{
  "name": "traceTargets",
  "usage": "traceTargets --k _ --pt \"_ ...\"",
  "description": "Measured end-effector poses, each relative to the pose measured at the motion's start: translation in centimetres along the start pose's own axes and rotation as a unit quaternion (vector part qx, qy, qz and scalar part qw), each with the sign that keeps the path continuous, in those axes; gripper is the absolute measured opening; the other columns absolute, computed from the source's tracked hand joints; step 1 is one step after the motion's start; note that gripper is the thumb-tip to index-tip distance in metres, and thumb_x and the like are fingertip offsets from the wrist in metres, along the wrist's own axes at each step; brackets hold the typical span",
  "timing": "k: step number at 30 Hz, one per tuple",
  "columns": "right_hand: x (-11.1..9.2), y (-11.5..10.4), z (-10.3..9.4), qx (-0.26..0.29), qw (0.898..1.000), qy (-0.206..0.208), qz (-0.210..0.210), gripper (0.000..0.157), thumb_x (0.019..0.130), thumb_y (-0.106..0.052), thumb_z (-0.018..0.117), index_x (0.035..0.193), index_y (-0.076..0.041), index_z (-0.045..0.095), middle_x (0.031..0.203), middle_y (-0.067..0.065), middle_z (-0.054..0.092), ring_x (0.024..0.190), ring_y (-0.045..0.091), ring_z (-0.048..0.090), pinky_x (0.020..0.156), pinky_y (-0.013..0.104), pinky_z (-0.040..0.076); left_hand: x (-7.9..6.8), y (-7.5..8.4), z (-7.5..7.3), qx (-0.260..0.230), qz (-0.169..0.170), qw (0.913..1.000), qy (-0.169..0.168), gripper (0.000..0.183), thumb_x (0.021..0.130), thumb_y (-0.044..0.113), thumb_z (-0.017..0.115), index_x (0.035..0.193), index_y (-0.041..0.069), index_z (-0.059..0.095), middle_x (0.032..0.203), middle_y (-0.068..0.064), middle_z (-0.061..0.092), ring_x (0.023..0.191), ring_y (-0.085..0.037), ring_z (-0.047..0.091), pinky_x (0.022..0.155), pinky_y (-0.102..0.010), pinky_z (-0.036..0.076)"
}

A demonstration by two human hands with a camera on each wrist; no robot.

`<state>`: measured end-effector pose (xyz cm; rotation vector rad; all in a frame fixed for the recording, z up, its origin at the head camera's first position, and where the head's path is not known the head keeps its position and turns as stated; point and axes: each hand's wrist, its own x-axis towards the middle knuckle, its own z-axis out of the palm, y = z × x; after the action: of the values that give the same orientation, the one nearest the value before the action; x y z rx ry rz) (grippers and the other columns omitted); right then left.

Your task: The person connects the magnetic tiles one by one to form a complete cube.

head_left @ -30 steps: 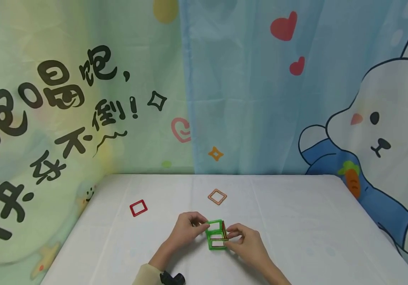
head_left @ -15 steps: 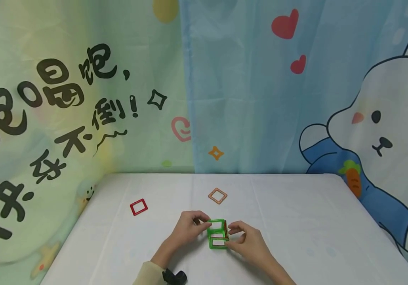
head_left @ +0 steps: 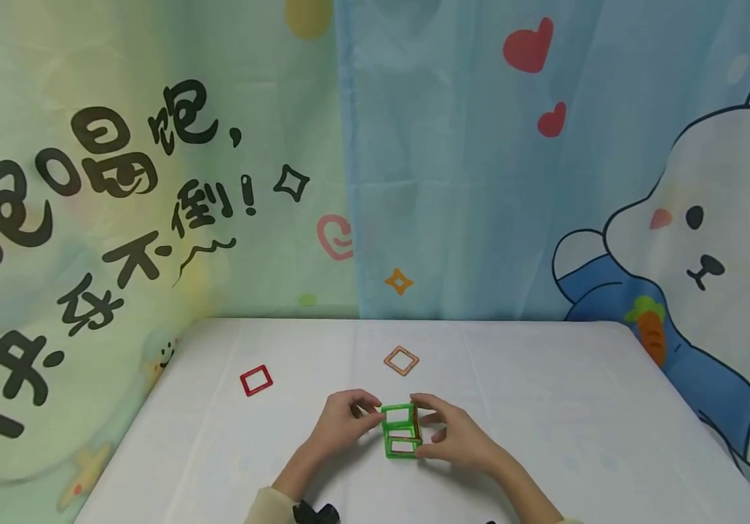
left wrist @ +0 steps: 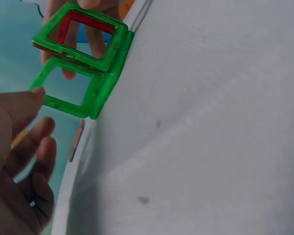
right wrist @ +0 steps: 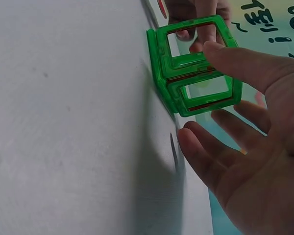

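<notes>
Straight in front of you, a green structure of square frames [head_left: 398, 426], with some red on its right side, stands on the white table [head_left: 545, 407] between your hands. Your left hand [head_left: 342, 422] pinches its left edge between thumb and index finger, the other fingers bent below. Your right hand [head_left: 459, 438] rests its thumb on the structure, its index finger reaching the far right corner; I cannot tell whether they grip. A red square frame [head_left: 245, 386] lies farther off to the left, and an orange square frame [head_left: 393, 367] lies beyond the structure.
</notes>
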<state>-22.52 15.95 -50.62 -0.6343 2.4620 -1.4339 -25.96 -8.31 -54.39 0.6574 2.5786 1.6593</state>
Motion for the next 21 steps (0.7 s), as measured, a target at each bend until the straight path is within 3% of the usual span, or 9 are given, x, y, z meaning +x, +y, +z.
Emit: traceTargets --k 3,9,14,21 --pt "0.1 0.0 0.1 0.0 1.0 0.001 0.004 0.078 0.075 -0.011 0.084 0.141 -0.001 0.044 0.137 0.021 0.049 0.114 0.039 0.056 0.077 0.034 0.053 -0.3 0.6 -0.4 0.007 -0.021 0.9997 -0.009 0.005 0.086 0.016 0.074 0.088 0.011 0.072 0.074 0.007 0.065 0.055 -0.007 0.056 0.048 -0.024 0.046" --pt "0.5 0.0 0.3 0.008 1.0 0.018 0.009 0.076 0.075 -0.011 0.084 0.139 0.0 0.045 0.134 0.02 0.052 0.112 0.036 0.058 0.08 0.031 0.053 -0.7 1.2 -0.8 -0.002 -0.078 0.9942 -0.074 0.011 0.09 0.019 0.069 0.082 0.012 0.071 0.068 0.006 0.066 0.055 -0.01 0.059 0.047 -0.023 0.045" --pt "0.6 0.2 0.6 0.019 0.999 0.045 0.006 0.079 0.073 -0.008 0.085 0.14 -0.001 0.045 0.13 0.021 0.054 0.108 0.035 0.06 0.078 0.029 0.053 -0.9 1.6 -0.8 -0.015 -0.091 0.9909 -0.097 0.016 0.091 0.025 0.068 0.084 0.012 0.073 0.073 0.005 0.069 0.061 -0.012 0.063 0.051 -0.025 0.045" --pt "0.1 0.6 1.5 0.034 0.998 0.051 0.005 0.079 0.073 -0.006 0.084 0.141 -0.001 0.044 0.129 0.023 0.054 0.105 0.034 0.061 0.079 0.028 0.053 -1.8 1.9 -0.7 -0.042 -0.103 0.9871 -0.115 0.008 0.088 0.014 0.069 0.088 0.007 0.074 0.076 0.001 0.07 0.063 -0.012 0.063 0.055 -0.024 0.044"
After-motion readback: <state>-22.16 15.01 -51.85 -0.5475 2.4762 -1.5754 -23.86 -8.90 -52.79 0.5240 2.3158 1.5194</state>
